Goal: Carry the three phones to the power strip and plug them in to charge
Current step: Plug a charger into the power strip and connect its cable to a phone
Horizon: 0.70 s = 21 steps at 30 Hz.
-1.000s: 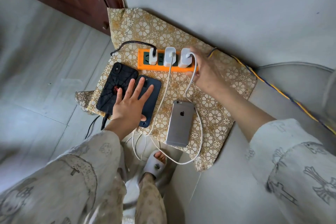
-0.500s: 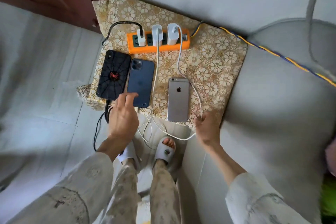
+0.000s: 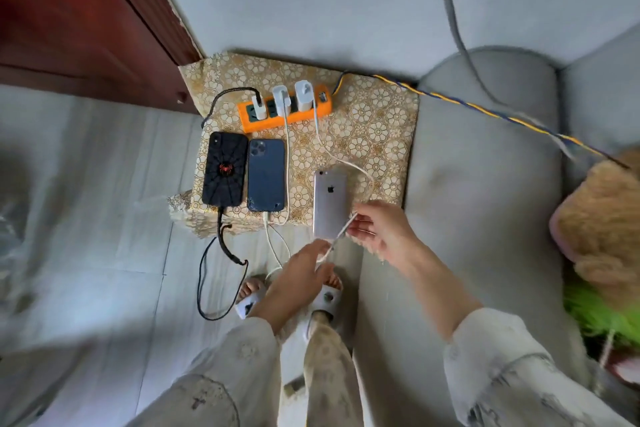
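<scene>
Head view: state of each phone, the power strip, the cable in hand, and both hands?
black spider-case phone: face down, black cable in its bottom port
blue phone: face down, white cable in its bottom port
silver phone: face down, port connection hidden
power strip: three adapters plugged in
white cable: pinched by both hands
left hand: pinches cable
right hand: pinches cable

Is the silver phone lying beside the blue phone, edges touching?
No, the silver phone lies apart from the blue phone, with patterned cloth showing between them.
</scene>
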{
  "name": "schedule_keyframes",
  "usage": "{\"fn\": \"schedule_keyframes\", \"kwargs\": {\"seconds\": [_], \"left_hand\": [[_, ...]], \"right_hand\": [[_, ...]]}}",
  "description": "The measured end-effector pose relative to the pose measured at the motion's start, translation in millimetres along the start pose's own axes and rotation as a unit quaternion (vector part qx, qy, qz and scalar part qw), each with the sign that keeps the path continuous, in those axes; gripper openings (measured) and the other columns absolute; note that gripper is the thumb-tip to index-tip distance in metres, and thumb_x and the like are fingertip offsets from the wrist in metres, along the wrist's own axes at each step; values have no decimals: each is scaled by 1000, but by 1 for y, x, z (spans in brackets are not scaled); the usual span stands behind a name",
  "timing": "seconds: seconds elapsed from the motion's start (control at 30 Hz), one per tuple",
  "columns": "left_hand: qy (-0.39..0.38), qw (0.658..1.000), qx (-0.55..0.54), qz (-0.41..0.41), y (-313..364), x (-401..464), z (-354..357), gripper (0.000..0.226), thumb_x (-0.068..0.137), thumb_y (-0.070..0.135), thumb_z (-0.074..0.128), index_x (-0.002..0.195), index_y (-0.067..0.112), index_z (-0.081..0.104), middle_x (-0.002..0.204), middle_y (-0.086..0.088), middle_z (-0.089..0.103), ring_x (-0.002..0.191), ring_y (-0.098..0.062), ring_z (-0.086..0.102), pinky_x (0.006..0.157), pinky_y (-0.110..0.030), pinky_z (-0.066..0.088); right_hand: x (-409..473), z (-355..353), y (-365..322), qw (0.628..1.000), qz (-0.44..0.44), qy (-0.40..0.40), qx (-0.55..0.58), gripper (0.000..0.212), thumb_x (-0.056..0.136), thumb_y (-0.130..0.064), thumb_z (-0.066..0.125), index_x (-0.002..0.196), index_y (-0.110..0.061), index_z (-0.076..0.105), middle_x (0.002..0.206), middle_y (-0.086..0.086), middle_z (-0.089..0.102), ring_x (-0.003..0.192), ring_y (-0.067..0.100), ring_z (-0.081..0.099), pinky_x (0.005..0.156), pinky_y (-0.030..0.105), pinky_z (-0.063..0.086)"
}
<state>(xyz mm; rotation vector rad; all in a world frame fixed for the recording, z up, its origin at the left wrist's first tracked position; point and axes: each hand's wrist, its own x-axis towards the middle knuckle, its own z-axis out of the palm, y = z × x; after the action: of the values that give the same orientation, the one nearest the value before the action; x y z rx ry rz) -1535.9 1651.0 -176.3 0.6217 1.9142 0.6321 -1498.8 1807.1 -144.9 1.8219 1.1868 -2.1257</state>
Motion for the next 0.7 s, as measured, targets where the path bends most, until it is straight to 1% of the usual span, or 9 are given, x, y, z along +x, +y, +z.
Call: {"fn": "schedule_keyframes", "kwargs": {"seconds": [0.13,0.2,0.27,0.3,0.4,0.43,0.53,0.6,0.7], "left_hand": [[32,998,-46,-7,19,9,-16,19,92,18,49,107,6,52,114,-11,63,104,-25,59,83,-26,42],[59,996,-61,-30,21,22,-22,14,93,15,48,102,6,54,108,-13,65,83,-21,58,70,-24,41],[82,988,-111,-62,15,36,-23,9,92,13,49,95,7,55,103,-15,67,62,-16,51,52,-21,40],[91,984,-138,-68,10,43,-24,6,91,12,49,92,8,55,102,-16,67,61,-17,52,48,-20,40],[116,969,-202,-77,-4,51,-25,4,91,9,50,89,10,54,94,-15,70,73,-22,63,60,-24,48],[120,966,-216,-73,-8,49,-25,4,91,9,50,90,10,54,90,-15,70,70,-19,63,61,-23,48],[129,965,-220,-63,-22,44,-32,3,91,11,51,91,11,54,82,-11,68,65,-13,63,64,-25,47],[136,966,-209,-64,-27,37,-37,3,91,12,51,91,12,55,77,-7,68,66,-11,63,64,-25,47],[144,963,-220,-63,-29,27,-41,5,91,11,50,90,10,54,74,-9,67,66,-15,64,64,-27,47]], "right_hand": [[-10,4,-20,999,-47,-20,15,13,91,-7,50,78,-6,52,74,6,58,70,20,58,74,35,52],[3,4,-17,998,-53,6,23,14,93,-16,48,87,-6,55,79,5,58,78,18,57,81,38,51],[22,-2,5,998,-2,68,12,9,92,-13,46,93,-9,54,85,7,55,83,17,54,85,40,49],[31,-4,19,995,52,88,20,9,92,-8,44,97,-9,52,89,10,55,88,18,54,88,40,49],[46,2,65,980,180,80,29,25,93,-1,38,116,-3,47,123,23,52,118,34,52,99,42,46],[49,8,75,980,182,65,44,28,92,2,40,119,2,46,124,27,52,116,38,53,99,42,46],[60,25,84,981,138,71,119,29,88,7,48,116,12,49,90,21,62,85,28,63,92,37,51],[64,30,82,974,130,84,167,25,86,7,51,110,12,51,102,23,63,98,31,63,95,38,49],[63,30,70,953,140,59,264,4,88,6,48,88,4,53,118,25,58,116,32,56,99,36,47]]}}
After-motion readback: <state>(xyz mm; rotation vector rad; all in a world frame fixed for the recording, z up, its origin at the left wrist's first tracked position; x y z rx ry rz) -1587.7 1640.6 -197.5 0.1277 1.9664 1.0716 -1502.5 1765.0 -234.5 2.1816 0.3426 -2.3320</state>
